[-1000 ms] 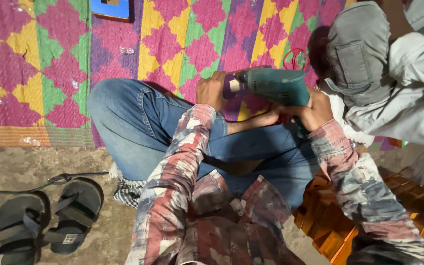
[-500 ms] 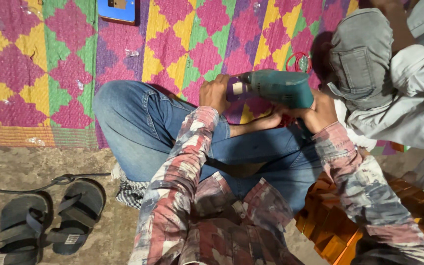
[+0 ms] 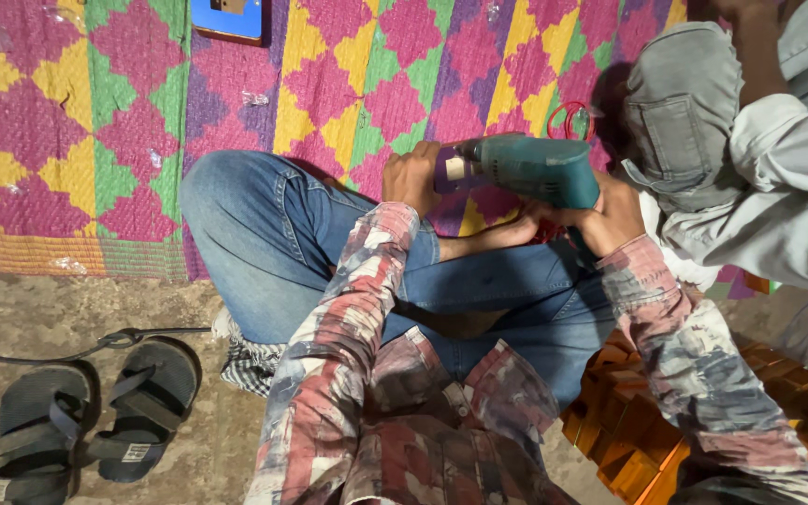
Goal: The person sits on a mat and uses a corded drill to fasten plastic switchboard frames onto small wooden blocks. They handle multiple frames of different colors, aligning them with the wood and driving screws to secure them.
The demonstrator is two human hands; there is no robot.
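From up here I see a woven mat [image 3: 95,122] in pink, yellow and green diamonds filling the top of the view, its far edge cut off. My knee in blue jeans [image 3: 264,224] lies across it. A second person in grey clothes [image 3: 750,159] sits at the right, mostly out of frame. Orange wooden pieces [image 3: 638,440] sit stacked at the lower right, half covered by my sleeve. Two dark sandals [image 3: 95,421] rest on the bare floor beside a black cable [image 3: 67,348].

The teal drill [image 3: 535,168] sits level above my lap. My right hand [image 3: 610,220] is clenched around its handle from below, the fingers mostly hidden. My left hand [image 3: 413,178] is closed at the drill's front end; what it grips there I cannot make out. A red ring [image 3: 568,120] shows just behind the drill.
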